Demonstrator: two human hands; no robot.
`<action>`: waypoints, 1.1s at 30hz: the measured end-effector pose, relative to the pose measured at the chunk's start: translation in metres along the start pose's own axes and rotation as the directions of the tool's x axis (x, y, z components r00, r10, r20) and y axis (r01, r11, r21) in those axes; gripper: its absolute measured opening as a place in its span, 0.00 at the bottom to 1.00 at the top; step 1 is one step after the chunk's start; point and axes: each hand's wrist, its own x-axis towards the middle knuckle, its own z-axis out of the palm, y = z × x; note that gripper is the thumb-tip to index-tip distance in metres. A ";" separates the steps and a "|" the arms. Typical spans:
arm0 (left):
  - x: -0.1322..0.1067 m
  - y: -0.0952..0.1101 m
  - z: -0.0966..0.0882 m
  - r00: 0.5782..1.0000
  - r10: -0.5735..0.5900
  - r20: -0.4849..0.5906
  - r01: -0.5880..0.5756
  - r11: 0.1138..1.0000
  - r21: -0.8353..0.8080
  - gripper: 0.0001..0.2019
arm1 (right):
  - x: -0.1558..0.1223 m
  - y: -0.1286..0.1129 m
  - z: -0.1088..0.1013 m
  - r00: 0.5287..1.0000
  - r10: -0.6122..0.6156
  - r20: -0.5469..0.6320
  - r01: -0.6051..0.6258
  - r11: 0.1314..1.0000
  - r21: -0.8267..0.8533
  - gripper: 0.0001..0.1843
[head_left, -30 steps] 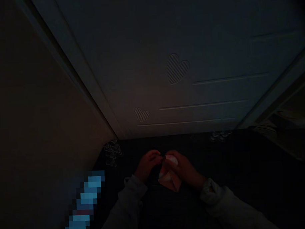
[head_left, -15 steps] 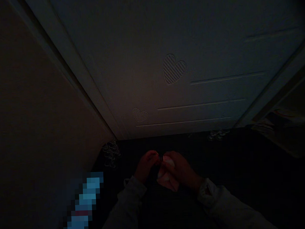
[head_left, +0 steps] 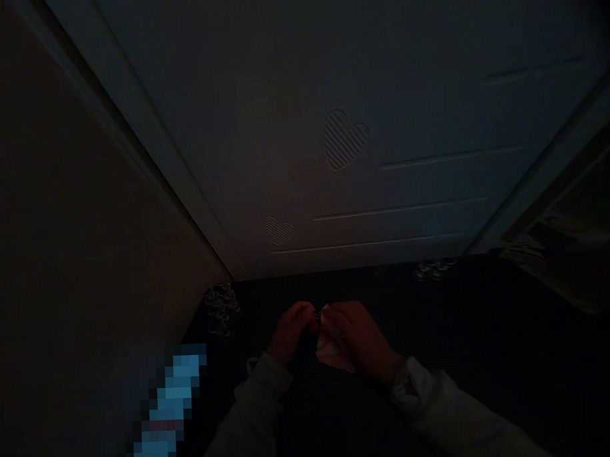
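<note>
The scene is very dark. My left hand [head_left: 290, 330] and my right hand [head_left: 356, 337] meet over a dark surface [head_left: 463, 329] in front of a pale door. The right hand's fingers are curled round a small pink and white piece of cloth or paper [head_left: 330, 349]. The left hand's fingertips are pinched together at that piece's upper edge, perhaps on something tiny that I cannot make out. Both wrists wear light grey sleeves.
A pale door [head_left: 346, 140] with two embossed hearts stands straight ahead. Small clear rings lie in a pile at the left [head_left: 222, 306] and another at the right [head_left: 433, 269] of the dark surface. A plain wall rises at the left; shelves show dimly at the right.
My right hand has closed further over the pink piece, hiding more of it. Both hands stay close together in about the same place.
</note>
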 end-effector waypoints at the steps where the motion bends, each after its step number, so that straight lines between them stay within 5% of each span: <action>1: 0.000 0.000 0.000 1.000 0.003 0.003 -0.003 1.000 -0.002 0.11 | 0.000 0.000 0.000 1.000 0.003 0.001 -0.003 1.000 0.007 0.13; 14: 0.000 -0.006 0.000 1.000 -0.030 0.008 0.030 0.995 -0.099 0.13 | -0.003 0.002 0.001 0.978 0.138 0.158 -0.158 0.980 0.124 0.11; 25: 0.001 -0.012 -0.004 0.998 -0.029 0.054 0.039 0.981 -0.188 0.17 | -0.003 0.008 -0.005 0.868 0.422 0.262 -0.497 0.740 0.454 0.13; 33: -0.001 -0.008 -0.005 0.996 -0.034 0.088 0.045 0.992 -0.121 0.17 | -0.002 0.010 -0.006 0.862 0.426 0.276 -0.506 0.685 0.524 0.13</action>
